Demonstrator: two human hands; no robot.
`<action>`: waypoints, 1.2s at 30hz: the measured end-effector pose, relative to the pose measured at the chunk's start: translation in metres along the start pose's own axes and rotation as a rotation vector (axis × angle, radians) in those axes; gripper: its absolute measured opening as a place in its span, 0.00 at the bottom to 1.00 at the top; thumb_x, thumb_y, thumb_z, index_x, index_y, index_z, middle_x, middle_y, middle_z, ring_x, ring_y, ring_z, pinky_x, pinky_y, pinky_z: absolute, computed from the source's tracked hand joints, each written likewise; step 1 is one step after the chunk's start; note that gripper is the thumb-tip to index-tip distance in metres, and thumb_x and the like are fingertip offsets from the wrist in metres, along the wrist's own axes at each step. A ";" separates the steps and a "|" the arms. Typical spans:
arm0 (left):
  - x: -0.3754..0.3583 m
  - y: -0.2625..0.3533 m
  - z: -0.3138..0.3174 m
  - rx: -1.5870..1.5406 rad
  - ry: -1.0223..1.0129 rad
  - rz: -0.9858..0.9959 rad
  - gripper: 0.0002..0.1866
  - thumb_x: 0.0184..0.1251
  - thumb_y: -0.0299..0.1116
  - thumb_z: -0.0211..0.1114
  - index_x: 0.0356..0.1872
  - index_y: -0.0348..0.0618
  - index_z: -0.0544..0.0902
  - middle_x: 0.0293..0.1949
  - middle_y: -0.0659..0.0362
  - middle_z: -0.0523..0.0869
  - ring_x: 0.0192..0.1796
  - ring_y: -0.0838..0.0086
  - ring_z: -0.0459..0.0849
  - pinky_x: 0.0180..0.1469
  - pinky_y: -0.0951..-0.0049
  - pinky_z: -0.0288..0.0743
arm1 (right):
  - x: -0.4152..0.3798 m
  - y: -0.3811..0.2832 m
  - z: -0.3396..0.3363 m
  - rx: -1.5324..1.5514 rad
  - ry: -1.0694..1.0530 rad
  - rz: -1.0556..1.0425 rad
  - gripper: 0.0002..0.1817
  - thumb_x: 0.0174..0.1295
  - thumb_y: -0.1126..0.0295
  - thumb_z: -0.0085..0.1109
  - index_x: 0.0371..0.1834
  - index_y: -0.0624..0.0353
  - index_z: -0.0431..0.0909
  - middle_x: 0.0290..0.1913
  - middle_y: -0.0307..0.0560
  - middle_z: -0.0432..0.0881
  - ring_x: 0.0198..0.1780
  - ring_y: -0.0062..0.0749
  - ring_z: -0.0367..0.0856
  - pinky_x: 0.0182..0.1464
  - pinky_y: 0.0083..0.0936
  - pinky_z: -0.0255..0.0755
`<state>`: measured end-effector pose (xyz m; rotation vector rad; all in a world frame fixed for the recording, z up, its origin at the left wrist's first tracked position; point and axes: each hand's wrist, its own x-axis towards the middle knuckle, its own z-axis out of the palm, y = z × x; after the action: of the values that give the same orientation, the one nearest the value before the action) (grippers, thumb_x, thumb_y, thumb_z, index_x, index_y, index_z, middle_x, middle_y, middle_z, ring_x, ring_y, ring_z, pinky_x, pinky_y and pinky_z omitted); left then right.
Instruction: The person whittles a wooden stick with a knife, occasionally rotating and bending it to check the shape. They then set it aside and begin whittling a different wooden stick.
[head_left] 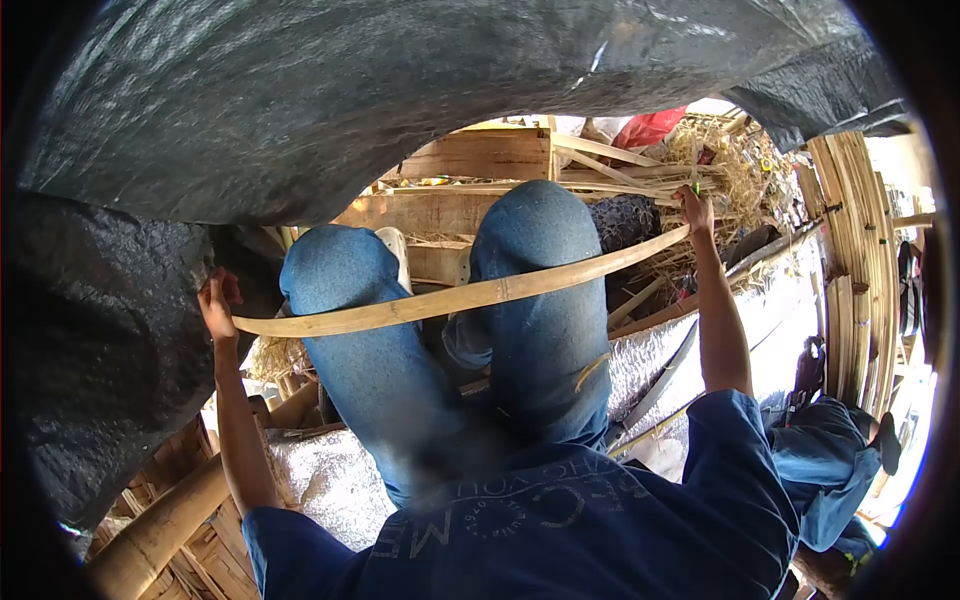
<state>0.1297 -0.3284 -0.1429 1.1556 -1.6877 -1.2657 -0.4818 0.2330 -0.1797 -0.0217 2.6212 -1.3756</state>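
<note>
A long, pale bamboo strip [470, 295] stretches across the front of my two jeans-clad knees, bowing slightly. Its left end meets my left hand [218, 305], whose fingers are curled closed beside the black plastic sheet. At the other end, higher up, my right hand [696, 212] is closed where the strip reaches it. Something thin and upright shows just above the right fingertips; I cannot make out what it is. The exact grip at both ends is partly hidden by the hands.
Black plastic sheeting [300, 90] hangs close overhead and at left. Wooden boards [480, 155] and straw-like shavings [745, 180] lie beyond my knees. Bamboo slats [858, 260] stand at right. A thick bamboo pole [160, 525] is lower left; another person's blue-clothed leg [825, 455] shows lower right.
</note>
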 end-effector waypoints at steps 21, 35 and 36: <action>0.037 -0.077 -0.035 -0.080 0.003 0.040 0.15 0.73 0.41 0.52 0.42 0.38 0.77 0.37 0.60 0.74 0.38 0.75 0.74 0.42 0.74 0.67 | -0.017 -0.016 0.004 -0.181 0.058 -0.101 0.18 0.58 0.58 0.55 0.30 0.64 0.83 0.12 0.35 0.66 0.15 0.20 0.64 0.21 0.24 0.58; 0.034 -0.052 -0.063 0.157 -0.239 0.198 0.13 0.70 0.29 0.44 0.38 0.32 0.77 0.38 0.53 0.82 0.36 0.70 0.82 0.41 0.72 0.79 | -0.014 -0.019 -0.013 -0.099 0.042 -0.071 0.18 0.60 0.57 0.55 0.31 0.62 0.83 0.17 0.35 0.68 0.17 0.21 0.65 0.21 0.24 0.59; 0.025 -0.030 -0.052 0.059 -0.167 0.048 0.17 0.73 0.34 0.43 0.37 0.33 0.78 0.36 0.53 0.81 0.35 0.70 0.81 0.40 0.72 0.80 | -0.013 -0.019 -0.013 -0.075 0.039 -0.067 0.17 0.60 0.58 0.54 0.31 0.62 0.83 0.16 0.34 0.67 0.16 0.20 0.63 0.20 0.23 0.58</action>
<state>0.1758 -0.3719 -0.1574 1.0611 -1.8745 -1.3217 -0.4728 0.2341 -0.1550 -0.0939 2.7270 -1.3098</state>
